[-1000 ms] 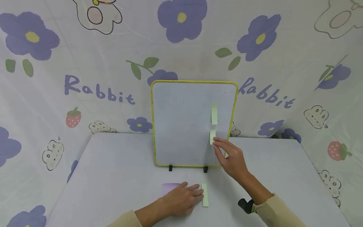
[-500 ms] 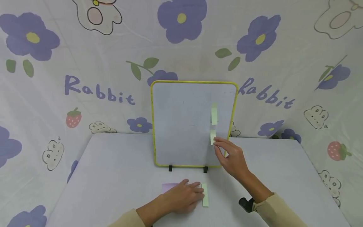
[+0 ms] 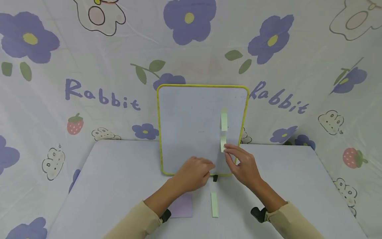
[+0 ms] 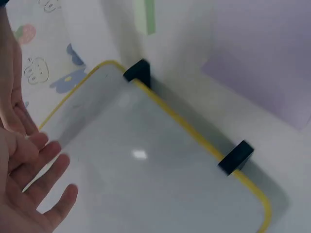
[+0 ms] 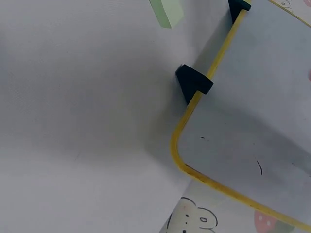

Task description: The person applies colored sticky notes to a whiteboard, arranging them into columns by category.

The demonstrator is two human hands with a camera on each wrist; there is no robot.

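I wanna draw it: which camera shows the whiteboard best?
The head view: most of the whiteboard shows, top to bottom. The left wrist view cuts off its top; the right wrist shows just a lower part.

"Rabbit", twice, on the patterned cloth [image 3: 209, 63] I face.
I read the first word "Rabbit" [image 3: 102, 95] to the left of the whiteboard [image 3: 185, 129], in purple-blue, hand-drawn letters with a capital R, sloping down to the right, its R above a printed strawberry [image 3: 75, 126]; the second word "Rabbit" [image 3: 279, 97] starts right at the board's yellow rim on my right and slopes down the same way, while the small dark strokes [image 5: 259, 167] on the board I can't make out as writing.
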